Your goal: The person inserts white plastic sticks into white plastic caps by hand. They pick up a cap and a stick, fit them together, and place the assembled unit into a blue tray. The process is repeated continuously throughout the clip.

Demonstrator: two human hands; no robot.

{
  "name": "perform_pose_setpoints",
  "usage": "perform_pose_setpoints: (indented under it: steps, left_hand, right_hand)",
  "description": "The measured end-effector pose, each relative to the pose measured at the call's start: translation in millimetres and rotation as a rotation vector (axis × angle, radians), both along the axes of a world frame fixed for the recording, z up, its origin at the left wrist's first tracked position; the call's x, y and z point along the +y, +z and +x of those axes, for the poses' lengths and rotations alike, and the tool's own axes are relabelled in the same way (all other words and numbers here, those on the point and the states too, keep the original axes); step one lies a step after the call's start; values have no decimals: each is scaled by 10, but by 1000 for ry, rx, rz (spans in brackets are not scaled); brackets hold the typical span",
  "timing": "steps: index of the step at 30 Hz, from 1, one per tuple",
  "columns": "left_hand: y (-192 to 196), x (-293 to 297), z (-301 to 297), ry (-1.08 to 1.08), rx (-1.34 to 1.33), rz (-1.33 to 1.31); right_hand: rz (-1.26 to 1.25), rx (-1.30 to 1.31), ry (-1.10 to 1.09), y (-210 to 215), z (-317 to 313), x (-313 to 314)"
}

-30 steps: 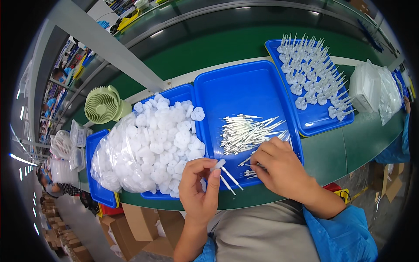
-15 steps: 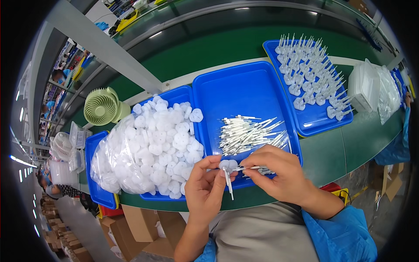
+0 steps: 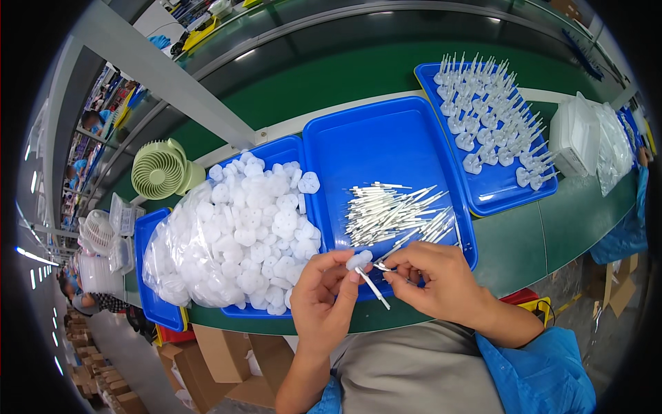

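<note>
Near the front edge of the middle blue tray (image 3: 372, 141), my left hand (image 3: 325, 293) pinches a translucent white, lobed plastic piece (image 3: 358, 260). A thin white stick (image 3: 374, 288) juts from it, slanting down to the right. Close beside it, my right hand (image 3: 441, 279) is closed on a slim white stick (image 3: 381, 266) whose tip points at the lobed piece; whether the two touch I cannot tell. Its other end is hidden among my fingers. Just beyond my hands lies a heap of white sticks (image 3: 389, 215) in the middle tray.
Left of it, a clear bag and a loose heap of white lobed pieces (image 3: 265, 221) fill another blue tray. A right-hand blue tray (image 3: 496, 194) holds rows of lobed pieces with upright sticks. A green fan (image 3: 160, 169) stands at the left, white containers (image 3: 574, 138) at the far right.
The stick in my left hand's piece has swung from nearly straight down to slanting right. My right hand has tilted, and its fingers have curled more.
</note>
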State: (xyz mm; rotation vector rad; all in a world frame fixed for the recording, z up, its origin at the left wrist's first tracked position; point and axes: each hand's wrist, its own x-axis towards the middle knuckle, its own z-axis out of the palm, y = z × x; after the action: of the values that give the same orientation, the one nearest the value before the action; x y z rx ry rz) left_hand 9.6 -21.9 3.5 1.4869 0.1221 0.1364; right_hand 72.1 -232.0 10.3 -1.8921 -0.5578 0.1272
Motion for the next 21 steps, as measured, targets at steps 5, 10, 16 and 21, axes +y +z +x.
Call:
perform_pose_setpoints:
  steps: [5, 10, 16, 21]
  left_hand:
    - [-63, 56, 0, -39, -113, 137]
    - [-37, 64, -4, -45, -123, 109]
    - [-33, 44, -3, -10, -68, 7]
    - [-36, 34, -5, 18, -75, 7]
  right_hand:
    - [85, 173, 39, -23, 13, 2]
    - [119, 343, 54, -54, 12, -6]
    - [146, 317, 84, -7, -3, -4]
    - [136, 285, 56, 15, -13, 26]
